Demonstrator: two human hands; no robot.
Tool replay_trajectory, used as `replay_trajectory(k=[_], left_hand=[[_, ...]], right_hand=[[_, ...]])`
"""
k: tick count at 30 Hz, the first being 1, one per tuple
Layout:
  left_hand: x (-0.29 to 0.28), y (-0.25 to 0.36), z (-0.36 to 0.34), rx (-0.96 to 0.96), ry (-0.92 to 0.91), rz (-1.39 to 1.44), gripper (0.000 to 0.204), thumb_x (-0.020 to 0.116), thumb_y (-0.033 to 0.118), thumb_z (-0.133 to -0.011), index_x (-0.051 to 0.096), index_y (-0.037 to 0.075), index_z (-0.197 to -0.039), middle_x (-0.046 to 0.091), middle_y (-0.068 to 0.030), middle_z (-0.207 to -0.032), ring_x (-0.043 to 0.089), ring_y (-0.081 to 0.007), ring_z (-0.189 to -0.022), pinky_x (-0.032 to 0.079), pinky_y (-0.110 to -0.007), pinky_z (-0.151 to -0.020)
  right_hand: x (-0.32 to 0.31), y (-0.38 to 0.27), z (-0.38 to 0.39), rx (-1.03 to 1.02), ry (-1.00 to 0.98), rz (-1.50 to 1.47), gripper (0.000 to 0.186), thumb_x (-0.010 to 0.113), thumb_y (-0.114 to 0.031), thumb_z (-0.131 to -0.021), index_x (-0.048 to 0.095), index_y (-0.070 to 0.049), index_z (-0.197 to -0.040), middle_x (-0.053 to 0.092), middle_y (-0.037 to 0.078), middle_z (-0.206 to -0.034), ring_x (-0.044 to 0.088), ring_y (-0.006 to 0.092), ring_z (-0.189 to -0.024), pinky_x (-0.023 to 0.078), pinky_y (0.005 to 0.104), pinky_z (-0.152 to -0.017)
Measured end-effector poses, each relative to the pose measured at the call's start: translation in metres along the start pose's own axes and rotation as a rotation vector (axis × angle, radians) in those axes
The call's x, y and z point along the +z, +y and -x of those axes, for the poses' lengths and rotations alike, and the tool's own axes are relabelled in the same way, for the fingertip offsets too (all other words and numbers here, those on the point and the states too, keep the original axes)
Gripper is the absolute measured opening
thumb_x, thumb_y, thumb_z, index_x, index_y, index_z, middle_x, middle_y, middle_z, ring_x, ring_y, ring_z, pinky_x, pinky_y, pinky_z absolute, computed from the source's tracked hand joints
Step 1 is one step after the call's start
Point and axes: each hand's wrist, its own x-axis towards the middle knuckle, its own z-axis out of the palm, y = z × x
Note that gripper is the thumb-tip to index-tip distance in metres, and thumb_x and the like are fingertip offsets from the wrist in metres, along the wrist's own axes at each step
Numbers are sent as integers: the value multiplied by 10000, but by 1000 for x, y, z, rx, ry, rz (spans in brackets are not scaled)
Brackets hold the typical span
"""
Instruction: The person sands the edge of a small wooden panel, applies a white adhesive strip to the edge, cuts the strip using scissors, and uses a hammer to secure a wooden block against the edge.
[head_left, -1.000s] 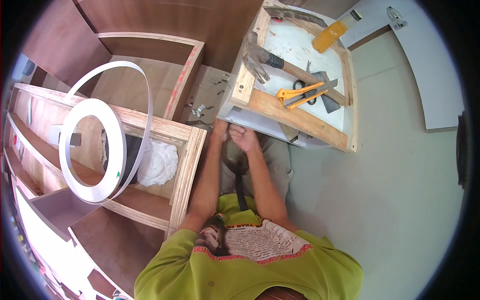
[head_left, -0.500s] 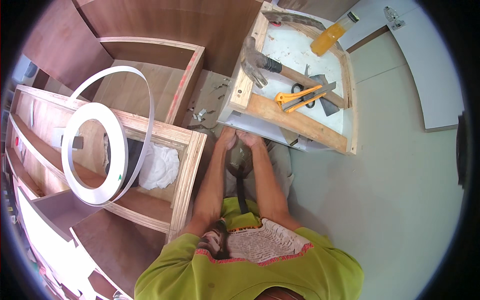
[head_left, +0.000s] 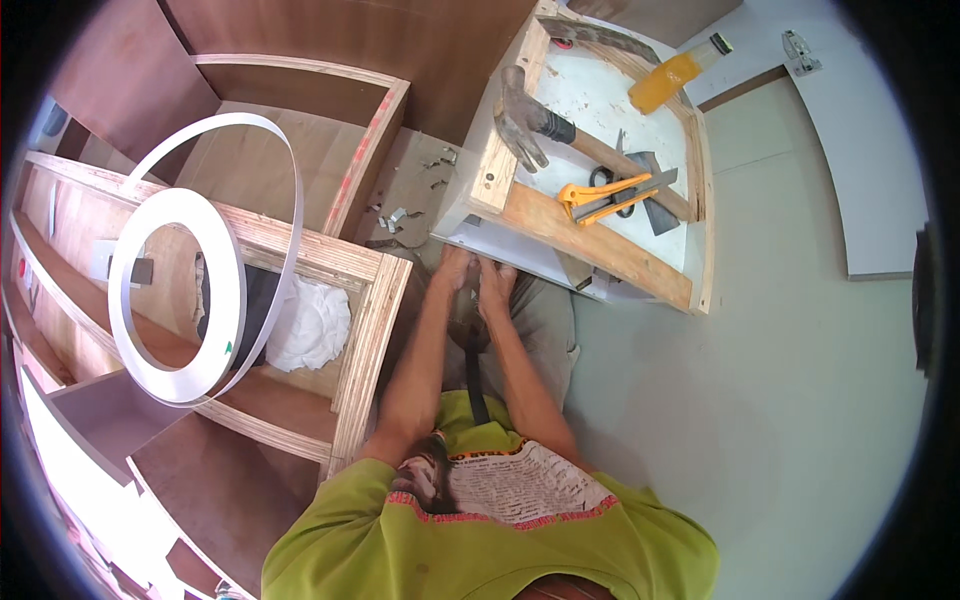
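My left hand [head_left: 455, 266] and my right hand [head_left: 494, 283] are side by side in front of me, at the lower edge of a white-sided wooden box frame [head_left: 590, 241]. Both look closed, fingers curled or pressed together. The box's edge partly covers the fingertips, so whatever they grip cannot be made out. On the box above them lie a claw hammer [head_left: 588, 150], a yellow utility knife [head_left: 598, 197] and dark-handled scissors [head_left: 601, 178]. A dark strap [head_left: 474, 375] runs down between my forearms.
Left of me, a large white roll of edging strip [head_left: 228, 305] rests on an open wooden frame [head_left: 375, 340] beside a crumpled white cloth [head_left: 310, 322]. A bottle of orange liquid [head_left: 668, 82] lies at the box's far right. Scraps [head_left: 397, 217] litter the floor behind.
My right hand has turned and drawn slightly nearer to me, and its forearm has shifted left. The left hand stays at the box edge. The whole view has shifted a little.
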Motion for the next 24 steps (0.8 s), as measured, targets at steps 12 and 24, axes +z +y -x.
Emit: replay_trajectory(k=[12, 24], left_hand=[[-2, 4, -1, 43, 98, -78, 259, 583, 301, -891, 568, 71, -1010, 570, -6, -841, 516, -112, -682, 420, -280, -538], [14, 20, 9, -27, -2, 106, 301, 591, 290, -890, 517, 82, -1095, 556, -26, -886, 524, -134, -694, 418, -292, -529]], right_hand=[[20, 9, -8, -46, 145, -48, 196, 498, -81, -926, 558, 24, -1079, 599, 81, -983, 586, 148, -789, 514, 275, -658], [-1, -13, 7, -89, 68, 57, 201, 479, -104, -932, 586, 66, -939, 633, 111, -775, 604, 148, -695, 498, 297, -669]])
